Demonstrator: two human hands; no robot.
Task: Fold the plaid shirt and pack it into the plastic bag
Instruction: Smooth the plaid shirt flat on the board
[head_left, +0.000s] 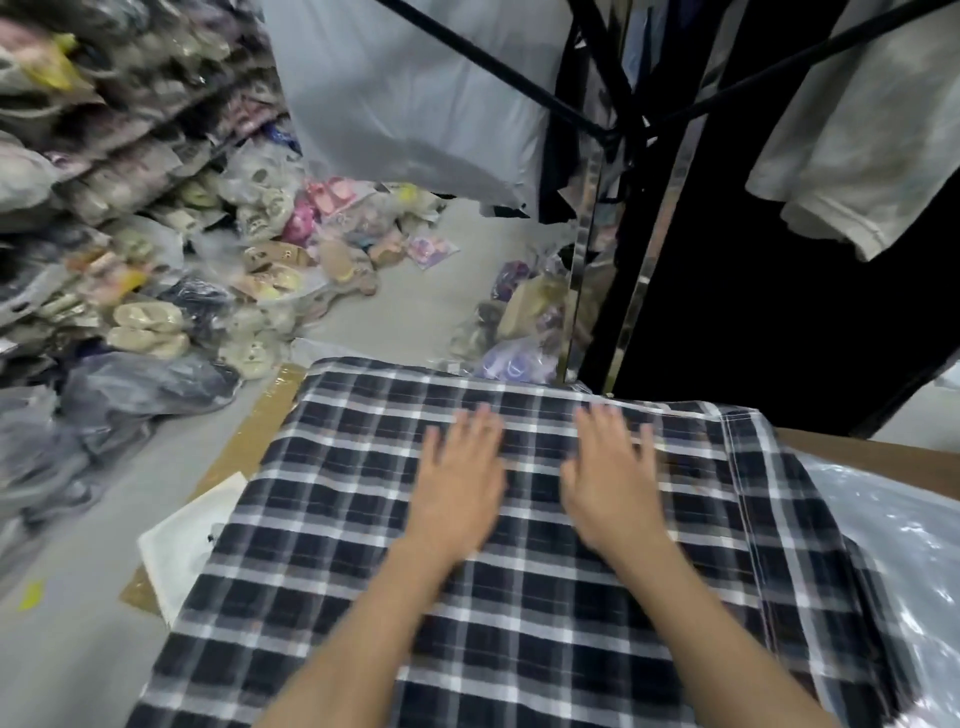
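A black, grey and white plaid shirt (332, 561) lies spread flat on a cardboard-covered surface in front of me. My left hand (457, 483) rests palm down on its upper middle, fingers spread and holding nothing. My right hand (610, 483) lies flat beside it, also palm down with fingers apart. A hemmed edge of the shirt runs down the right side. A clear plastic bag (904, 551) lies at the right edge, partly under the shirt.
Brown cardboard (249, 441) and a white sheet (182, 540) show left of the shirt. Bagged shoes and clothes (156, 249) pile up on the left over a grey floor (431, 301). A black clothes rack (623, 124) with hanging garments stands behind.
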